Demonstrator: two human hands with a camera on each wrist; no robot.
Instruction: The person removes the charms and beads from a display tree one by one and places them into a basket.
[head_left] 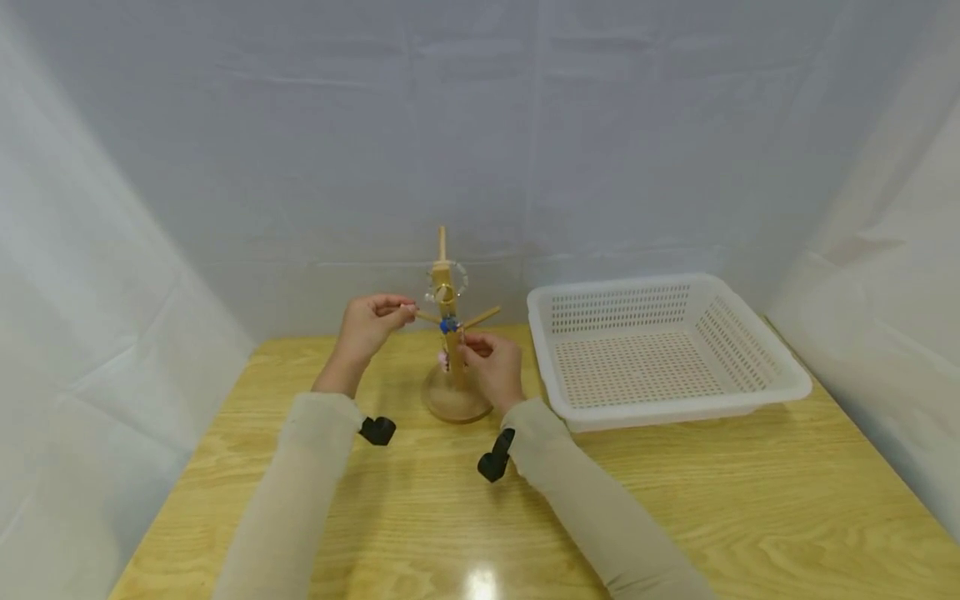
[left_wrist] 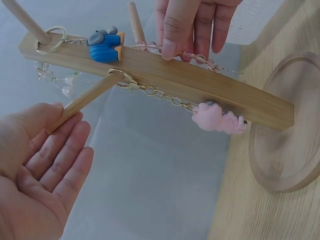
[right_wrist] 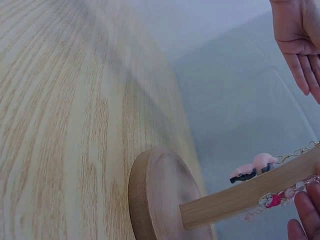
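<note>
A wooden stand with pegs [left_wrist: 165, 75] stands upright on its round base. My left hand [head_left: 372, 325] pinches the end of one peg [left_wrist: 90, 95] between thumb and forefinger, other fingers extended. From that peg hangs a keychain with a pink figure [left_wrist: 207, 116], lying along the post. On the other side, my right hand [head_left: 495, 367] has its extended fingers against a pink beaded strand [left_wrist: 200, 59], which has a red and white charm [right_wrist: 272, 200]. Higher up, a blue figure keychain [left_wrist: 105, 47] hangs from another peg. Pale clear beads [left_wrist: 45, 74] dangle near the top.
A white perforated plastic basket [head_left: 667, 408] sits to the right of the stand. Underneath is a wood-grain table [head_left: 420, 508]. Pale sheeting [head_left: 360, 150] hangs behind and at both sides.
</note>
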